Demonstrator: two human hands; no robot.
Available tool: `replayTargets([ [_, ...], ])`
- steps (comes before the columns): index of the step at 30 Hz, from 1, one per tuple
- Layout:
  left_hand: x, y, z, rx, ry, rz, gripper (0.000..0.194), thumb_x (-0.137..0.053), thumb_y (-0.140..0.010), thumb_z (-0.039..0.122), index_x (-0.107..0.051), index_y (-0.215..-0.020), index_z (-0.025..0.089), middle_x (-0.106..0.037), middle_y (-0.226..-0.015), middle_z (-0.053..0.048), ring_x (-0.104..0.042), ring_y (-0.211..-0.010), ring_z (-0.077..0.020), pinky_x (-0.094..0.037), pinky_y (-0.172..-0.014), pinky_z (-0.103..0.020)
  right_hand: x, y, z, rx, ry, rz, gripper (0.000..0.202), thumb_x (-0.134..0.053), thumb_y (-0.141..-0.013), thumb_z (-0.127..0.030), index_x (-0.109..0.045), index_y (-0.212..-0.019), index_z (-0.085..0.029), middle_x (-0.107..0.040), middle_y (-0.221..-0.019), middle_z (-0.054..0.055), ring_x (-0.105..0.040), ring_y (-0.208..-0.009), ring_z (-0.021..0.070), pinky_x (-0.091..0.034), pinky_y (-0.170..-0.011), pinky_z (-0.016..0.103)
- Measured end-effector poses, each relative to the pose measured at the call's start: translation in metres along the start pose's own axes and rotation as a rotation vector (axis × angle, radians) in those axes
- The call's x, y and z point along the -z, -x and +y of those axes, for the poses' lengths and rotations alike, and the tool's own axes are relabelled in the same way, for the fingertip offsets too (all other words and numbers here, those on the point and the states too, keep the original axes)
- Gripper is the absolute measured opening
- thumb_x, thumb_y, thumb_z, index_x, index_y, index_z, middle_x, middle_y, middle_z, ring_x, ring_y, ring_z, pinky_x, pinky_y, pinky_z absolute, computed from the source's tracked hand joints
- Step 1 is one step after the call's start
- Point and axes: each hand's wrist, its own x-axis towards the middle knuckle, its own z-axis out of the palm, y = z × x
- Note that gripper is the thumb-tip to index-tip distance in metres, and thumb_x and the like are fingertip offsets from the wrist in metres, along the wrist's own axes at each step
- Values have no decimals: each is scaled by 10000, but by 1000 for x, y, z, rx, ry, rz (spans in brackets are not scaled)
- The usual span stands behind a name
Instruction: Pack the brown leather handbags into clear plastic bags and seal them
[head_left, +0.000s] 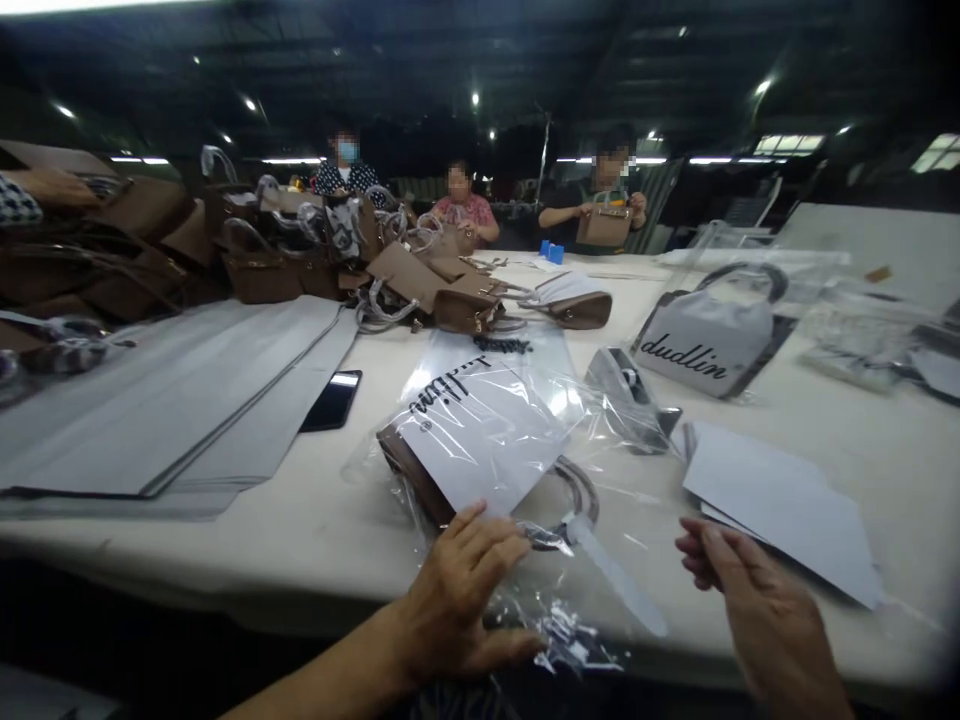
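A brown handbag lies on the table near me, inside a clear plastic bag. A white sheet with black lettering covers most of its front. The handbag's wrapped handles point toward my right, with a pale strip at them. My left hand rests on the plastic at the near edge, fingers stretched and thumb apart. Off to the right, my right hand is raised beside a stack of white sheets, thumb and fingertips pressed together. Whatever they pinch, if anything, cannot be made out.
Grey sheets are stacked at left, beside a phone. Many brown handbags pile up behind. A bagged handbag stands at right, near a tape dispenser. Several people work across the table; a co-worker's hand reaches in at far left.
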Motion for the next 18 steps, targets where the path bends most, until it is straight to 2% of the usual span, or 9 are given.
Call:
replayTargets([
  [3, 4, -14, 13, 66, -91, 86, 668, -554, -719, 578, -432, -1170, 101, -569, -1091, -153, -520, -1038, -249, -356, -963, -439, -1, 9, -16, 328, 380, -229, 338, -494, -823, -432, -607, -1058, -216, -628, -876, 40, -591, -775, 158, -482, -682, 247],
  [6, 4, -30, 22, 124, -189, 88, 850, -523, -665, 686, -382, -1240, 76, -486, -1225, -190, -418, -1166, -305, -247, -1024, -506, -14, 7, -40, 628, 499, -391, 307, -423, -878, -308, -550, -1150, -242, -614, -891, 27, -590, -786, 131, -471, -700, 221],
  [9, 4, -41, 32, 182, -207, 62, 962, -453, -643, 755, -329, -1291, 56, -396, -1322, -193, -313, -1245, -337, -143, -1054, -546, -23, 6, -62, 795, 490, -409, 320, -443, -874, -219, -513, -1184, -252, -612, -935, 22, -595, -829, 109, -470, -711, 172],
  [11, 1, -44, 36, 214, -216, 45, 940, -460, -653, 739, -321, -1305, 77, -374, -1345, -172, -294, -1250, -345, -105, -1054, -566, -25, 8, -74, 870, 455, -430, 367, -464, -860, -176, -483, -1217, -257, -604, -992, 25, -587, -896, 106, -467, -754, 156],
  [13, -2, -47, 38, 255, -239, 30, 742, -526, -714, 603, -383, -1262, 124, -468, -1261, -131, -388, -1176, -314, -105, -1051, -565, -28, 9, -83, 947, 402, -539, 414, -468, -849, -147, -463, -1246, -264, -589, -1056, 34, -574, -963, 122, -467, -804, 169],
  [15, -4, -50, 34, 285, -279, 47, 361, -554, -771, 365, -520, -1071, 167, -596, -1005, -60, -513, -982, -240, -145, -1046, -542, -33, 7, -88, 986, 356, -672, 433, -474, -839, -132, -474, -1244, -285, -573, -1123, 35, -558, -1020, 146, -470, -837, 193],
  [17, -2, -52, 26, 275, -324, 94, 77, -526, -778, 214, -551, -840, 176, -590, -769, -8, -537, -788, -181, -206, -1027, -511, -42, 2, -90, 972, 324, -726, 424, -493, -826, -130, -512, -1208, -312, -570, -1148, 24, -554, -1039, 165, -475, -848, 211],
  [18, 1, -54, 21, 262, -343, 122, 25, -516, -776, 185, -538, -778, 174, -575, -717, -1, -528, -737, -168, -234, -1013, -501, -47, -1, -91, 954, 315, -721, 411, -503, -817, -132, -539, -1178, -324, -576, -1140, 16, -557, -1034, 170, -475, -857, 223],
])
